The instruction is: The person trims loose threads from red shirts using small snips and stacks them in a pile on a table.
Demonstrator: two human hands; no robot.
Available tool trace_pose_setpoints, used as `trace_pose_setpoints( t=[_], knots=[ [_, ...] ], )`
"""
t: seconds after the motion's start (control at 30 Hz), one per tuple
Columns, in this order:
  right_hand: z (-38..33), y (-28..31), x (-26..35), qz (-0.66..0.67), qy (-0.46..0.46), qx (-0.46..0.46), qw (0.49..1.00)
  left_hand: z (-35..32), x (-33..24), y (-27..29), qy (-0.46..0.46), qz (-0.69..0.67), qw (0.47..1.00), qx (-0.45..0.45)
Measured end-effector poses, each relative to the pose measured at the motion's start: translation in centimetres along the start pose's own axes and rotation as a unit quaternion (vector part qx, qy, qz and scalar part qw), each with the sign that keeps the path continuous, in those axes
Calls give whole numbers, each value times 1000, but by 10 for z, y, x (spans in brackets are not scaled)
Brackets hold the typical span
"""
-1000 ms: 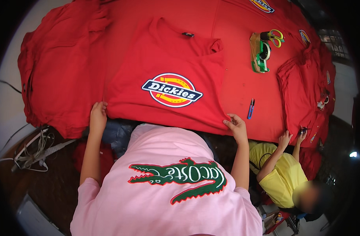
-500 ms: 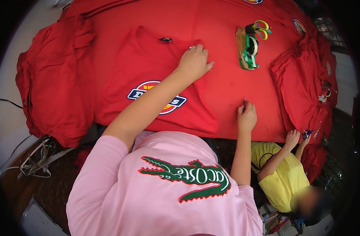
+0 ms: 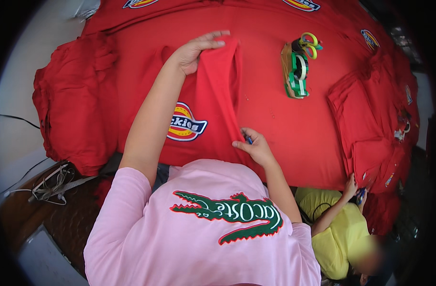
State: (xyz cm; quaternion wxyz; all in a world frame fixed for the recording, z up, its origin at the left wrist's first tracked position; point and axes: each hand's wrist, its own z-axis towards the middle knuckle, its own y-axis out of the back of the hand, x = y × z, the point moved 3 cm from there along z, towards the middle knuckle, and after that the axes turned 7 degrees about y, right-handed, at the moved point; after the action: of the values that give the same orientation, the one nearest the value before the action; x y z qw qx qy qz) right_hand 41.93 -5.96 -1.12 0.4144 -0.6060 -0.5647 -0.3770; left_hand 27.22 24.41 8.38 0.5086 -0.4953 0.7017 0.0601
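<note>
A red T-shirt (image 3: pixel 210 145) with a round-and-banner badge on its chest lies on the red-covered table in front of me. Its right side is lifted and folded up in a loose flap. My left hand (image 3: pixel 194 51) is at the top of this flap, closed on the cloth, its fingers reaching across the upper edge. Lower down, my right hand (image 3: pixel 257 149) pinches the shirt's side edge between thumb and fingers. Tucked in that same hand is a small blue tool (image 3: pixel 248 139), mostly hidden by the fingers.
A green tape dispenser (image 3: pixel 295 71) stands right of the shirt, with yellow-handled scissors (image 3: pixel 311 45) at its far end. Heaped red garments lie at left (image 3: pixel 77 105) and right (image 3: pixel 365 119). A co-worker in yellow (image 3: pixel 344 229) handles cloth at the right edge. Cables (image 3: pixel 53 186) lie lower left.
My left hand has moved left and away from me, and the shirt's right side is now raised. My right hand has come left from the bare cloth and taken the shirt's edge.
</note>
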Motion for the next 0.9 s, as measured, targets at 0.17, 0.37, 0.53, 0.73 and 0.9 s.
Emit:
trace_pose_setpoints(
  t=[0.17,0.37,0.53,0.73,0.9],
  knots=[
    [4,27,41,15,-95,97,991,21,-4,25,-119,-23,990,-70],
    [-35,86,11,-101,-60,-24,993,83,22,26,-147,77,978,-129],
    [-42,63,10,-213,-66,-141,964,120,41,13,-81,269,960,-4],
    [-30,72,-9,-99,53,-244,963,40,-58,51,-171,491,832,-197],
    [45,73,49,-71,71,-266,959,-47,-45,232,-155,413,770,-461]
  ],
)
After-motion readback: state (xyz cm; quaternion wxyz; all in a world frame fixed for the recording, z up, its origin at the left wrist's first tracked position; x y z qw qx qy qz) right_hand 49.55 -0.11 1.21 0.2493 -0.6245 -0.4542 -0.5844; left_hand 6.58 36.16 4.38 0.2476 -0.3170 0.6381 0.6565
